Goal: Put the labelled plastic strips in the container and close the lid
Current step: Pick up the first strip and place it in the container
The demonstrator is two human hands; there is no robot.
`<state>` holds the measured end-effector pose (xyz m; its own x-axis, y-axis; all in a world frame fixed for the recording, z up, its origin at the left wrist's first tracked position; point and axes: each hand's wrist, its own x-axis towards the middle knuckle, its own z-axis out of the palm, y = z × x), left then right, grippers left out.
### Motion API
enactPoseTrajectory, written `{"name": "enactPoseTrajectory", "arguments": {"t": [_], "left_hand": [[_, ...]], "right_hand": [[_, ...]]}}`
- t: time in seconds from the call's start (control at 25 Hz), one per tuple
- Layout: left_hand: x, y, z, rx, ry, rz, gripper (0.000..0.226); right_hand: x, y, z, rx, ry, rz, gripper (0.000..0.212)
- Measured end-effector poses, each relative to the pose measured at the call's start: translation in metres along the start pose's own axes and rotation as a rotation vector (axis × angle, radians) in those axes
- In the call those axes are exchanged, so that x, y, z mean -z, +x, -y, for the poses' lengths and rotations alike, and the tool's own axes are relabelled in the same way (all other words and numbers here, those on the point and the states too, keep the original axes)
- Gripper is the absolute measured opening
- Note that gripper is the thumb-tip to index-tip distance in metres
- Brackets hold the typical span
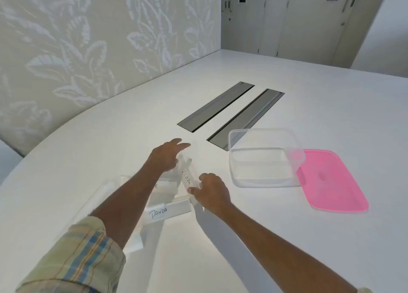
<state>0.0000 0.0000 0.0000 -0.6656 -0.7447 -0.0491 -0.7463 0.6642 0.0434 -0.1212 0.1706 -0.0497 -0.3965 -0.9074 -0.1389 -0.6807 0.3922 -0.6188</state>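
Several clear plastic strips with handwritten labels lie in a loose pile on the white table (287, 237). One reads ZEBRA (186, 176), another PANDA (164, 212). My right hand (210, 192) pinches the near end of the ZEBRA strip between thumb and fingers. My left hand (166, 156) hovers over the strip's far end with its fingers spread. An empty clear container (265, 158) stands to the right of the pile. Its pink lid (331, 182) lies flat beside it, partly under its right edge.
Two grey cable-slot covers (215, 106) (246, 118) are set into the table beyond the hands. A patterned wall panel (88, 38) borders the table on the left. Doors (287, 16) stand at the far end of the room.
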Motion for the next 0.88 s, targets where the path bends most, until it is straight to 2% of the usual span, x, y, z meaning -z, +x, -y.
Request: {"name": "enactPoseTrajectory", "arguments": {"t": [0.16, 0.28, 0.48, 0.6, 0.88], "left_hand": [[-0.002, 0.026, 0.003, -0.13, 0.258, 0.263, 0.091], [-0.01, 0.04, 0.001, -0.235, 0.353, 0.282, 0.083], [-0.012, 0.05, -0.003, -0.234, 0.317, 0.359, 0.079], [-0.008, 0.05, -0.005, -0.236, 0.337, 0.367, 0.076], [0.007, 0.038, -0.005, -0.307, 0.394, 0.259, 0.065]], "right_hand": [[-0.001, 0.005, -0.001, -0.014, 0.014, -0.008, 0.042], [0.0, 0.01, -0.005, 0.002, 0.044, -0.009, 0.038], [0.006, 0.011, -0.01, -0.036, 0.114, -0.013, 0.053], [0.009, 0.01, -0.012, -0.049, 0.146, -0.002, 0.05], [0.024, 0.003, -0.016, -0.047, 0.217, 0.019, 0.038]]}}
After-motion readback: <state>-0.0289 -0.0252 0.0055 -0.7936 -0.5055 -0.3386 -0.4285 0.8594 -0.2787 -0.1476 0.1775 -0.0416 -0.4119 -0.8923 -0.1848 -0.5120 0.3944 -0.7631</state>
